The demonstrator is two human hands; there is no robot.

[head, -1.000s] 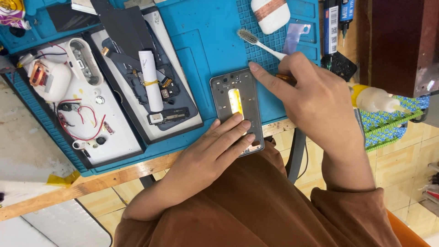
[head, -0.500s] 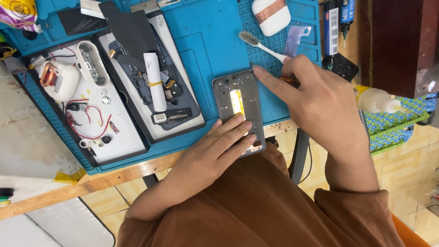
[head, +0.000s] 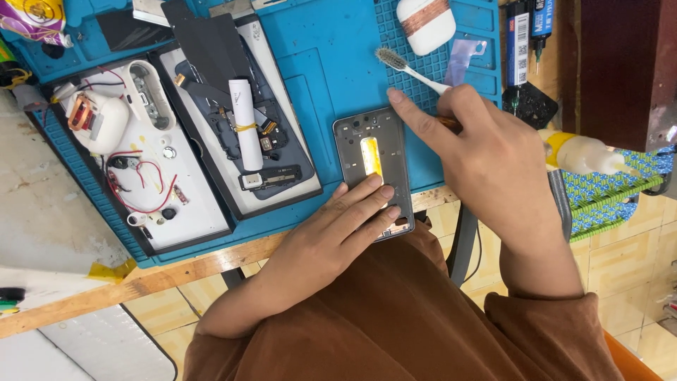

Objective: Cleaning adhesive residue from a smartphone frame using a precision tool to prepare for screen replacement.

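there, left hand (head: 331, 236) and right hand (head: 486, 159) on grey phone frame (head: 372, 166)

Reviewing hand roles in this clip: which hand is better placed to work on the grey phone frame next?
Probably the right hand: it holds a thin tool, its fingertip at the grey phone frame's top corner. The left hand lies flat on the frame's lower end, pinning it.

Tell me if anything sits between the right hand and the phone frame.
Nothing visible does. The right hand already has its forefinger at the top corner of the phone frame, and the left hand presses on its lower end. The toothbrush lies beyond it.
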